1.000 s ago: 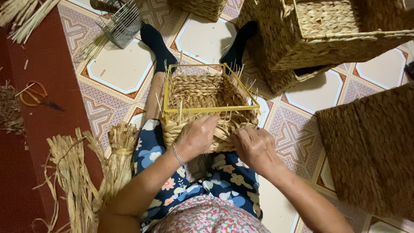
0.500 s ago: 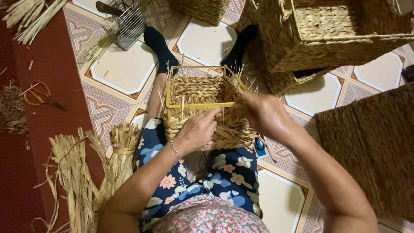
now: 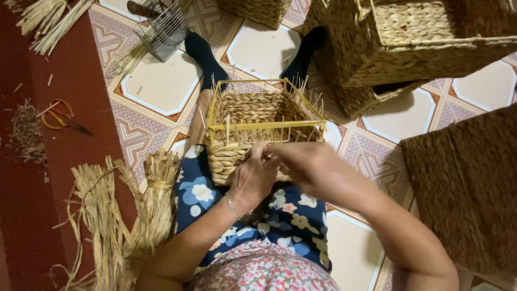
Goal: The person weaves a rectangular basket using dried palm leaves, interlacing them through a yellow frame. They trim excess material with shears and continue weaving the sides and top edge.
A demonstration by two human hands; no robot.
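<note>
On the patterned tile floor [image 3: 161, 86], seen from the head view, sit the largest items: a dark woven panel [image 3: 468, 188] at far right and a stack of finished woven baskets [image 3: 398, 48] at upper right, well apart from the hands. A red mat [image 3: 59, 151] covers the left strip of floor.

Person is seated, legs out, floral skirt [image 3: 280, 215] over the lap. Half-woven basket [image 3: 258, 134] rests on the lap and thighs, mouth facing up, yellow wire frame [image 3: 266, 125] forming its rectangular rim. Long axis of the rim runs left to right across the view; bare wire uprights point up and slightly away from the person. Woven wall is complete only in the lower part.

Bundles of dried straw [image 3: 124, 215] lie just beside the left thigh, strands running roughly along the leg.

Left hand [image 3: 257, 175] presses on the near wall of the basket, fingers curled over the weave just under the rim; grip closed on a strand of the weave, exact strand not resolvable. Right hand [image 3: 307, 164] is blurred, just beside the left at the same near wall; whether its fingers are apart or together cannot be told.

Wire grid rack [image 3: 164, 27] at upper left; orange-handled scissors [image 3: 59, 116] on the mat, well apart from both hands.
</note>
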